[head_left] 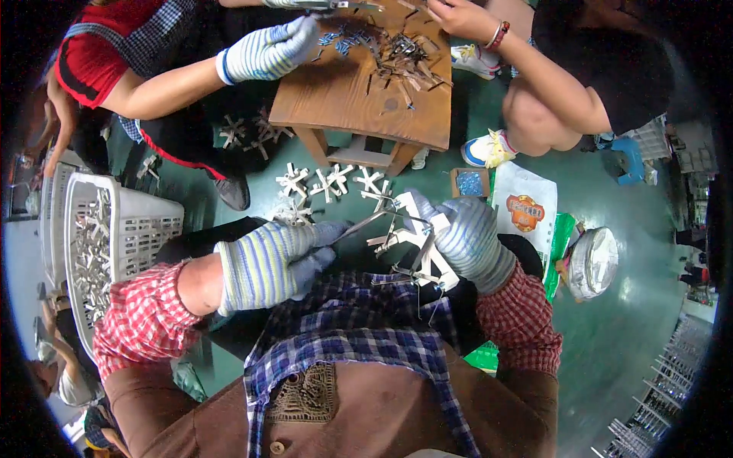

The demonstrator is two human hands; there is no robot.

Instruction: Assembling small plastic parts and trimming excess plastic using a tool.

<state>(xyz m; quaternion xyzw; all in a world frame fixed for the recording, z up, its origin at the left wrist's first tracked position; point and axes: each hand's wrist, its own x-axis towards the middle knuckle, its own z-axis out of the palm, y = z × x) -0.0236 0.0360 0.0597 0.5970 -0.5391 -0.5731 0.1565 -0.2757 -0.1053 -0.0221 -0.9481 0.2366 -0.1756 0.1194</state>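
Note:
Both of my hands wear striped knitted gloves. My right hand [473,238] is closed round a white branched frame [438,266], held above my lap. Thin metal strips and wires stick out from this frame, and small blue bits show on it. My left hand [271,259] is closed on a thin metal strip [362,226], pinched at the fingertips. The strip's far end reaches the frame, but whether it is fixed there I cannot tell. A blue checked apron [343,336] covers my lap below.
Several white branched pieces [336,180] lie on the floor ahead. A white basket [149,229] full of such pieces stands left. Ahead is a wooden table [328,111] with loose metal strips, where two people's hands work. A small box [469,183] of blue bits sits right.

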